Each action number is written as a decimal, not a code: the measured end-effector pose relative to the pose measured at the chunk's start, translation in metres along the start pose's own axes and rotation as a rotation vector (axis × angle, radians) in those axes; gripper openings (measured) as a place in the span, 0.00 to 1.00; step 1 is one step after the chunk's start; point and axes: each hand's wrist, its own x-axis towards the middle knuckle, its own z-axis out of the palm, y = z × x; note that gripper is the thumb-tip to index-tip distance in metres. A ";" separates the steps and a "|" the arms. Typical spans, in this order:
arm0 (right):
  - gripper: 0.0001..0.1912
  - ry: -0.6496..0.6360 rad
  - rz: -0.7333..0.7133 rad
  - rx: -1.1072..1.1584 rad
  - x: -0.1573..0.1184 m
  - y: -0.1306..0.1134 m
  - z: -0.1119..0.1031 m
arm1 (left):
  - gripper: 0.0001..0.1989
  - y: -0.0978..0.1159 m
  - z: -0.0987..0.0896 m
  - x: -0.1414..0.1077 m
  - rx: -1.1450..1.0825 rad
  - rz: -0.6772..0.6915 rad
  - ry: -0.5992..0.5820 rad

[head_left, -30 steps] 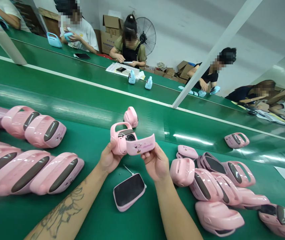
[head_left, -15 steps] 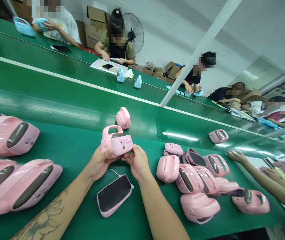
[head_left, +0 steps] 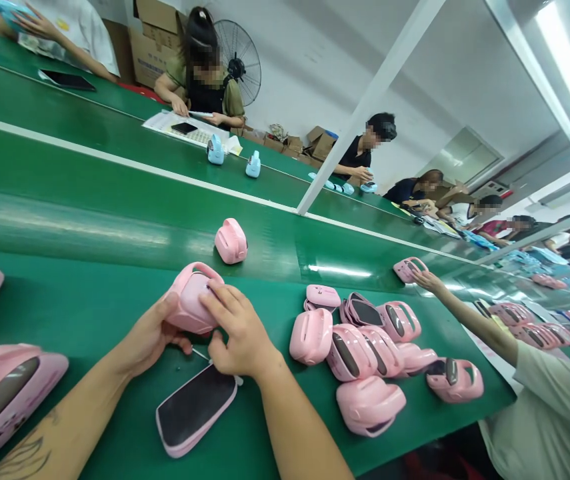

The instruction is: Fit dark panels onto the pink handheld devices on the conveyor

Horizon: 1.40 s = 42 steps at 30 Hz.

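A pink plastic case with a carrying handle [head_left: 192, 300] is held just above the green table, turned so its end faces me. My left hand [head_left: 157, 327] wraps round its left side and underside. The fingers of my right hand [head_left: 239, 330] press on its right end, the thumb below. Under my hands lies a flat pink panel with a dark window [head_left: 197, 407], a thin rod [head_left: 201, 353] sticking out from its far edge. Another pink handled case [head_left: 231, 241] stands on the belt beyond.
Several pink cases [head_left: 352, 350] and panels [head_left: 365, 310] are grouped on my right; larger-looking ones [head_left: 9, 400] lie at left. A co-worker's hand [head_left: 427, 281] touches a pink case [head_left: 407, 269] on the belt. Opposite, people handle blue cases [head_left: 253, 165] behind a white rail [head_left: 165, 175].
The held case has turned from its printed front to its end, and my right hand has moved onto that end. At right, the co-worker's hand has reached the case on the belt.
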 end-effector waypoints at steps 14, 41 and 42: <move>0.60 -0.096 0.303 0.367 -0.009 0.011 -0.005 | 0.45 -0.004 0.008 -0.002 0.218 0.176 0.049; 0.64 -0.089 0.196 0.110 -0.012 0.000 -0.003 | 0.48 -0.007 0.013 -0.002 -0.010 0.151 -0.097; 0.64 -0.091 0.208 0.111 -0.012 -0.001 -0.003 | 0.48 -0.007 0.014 -0.003 -0.021 0.145 -0.096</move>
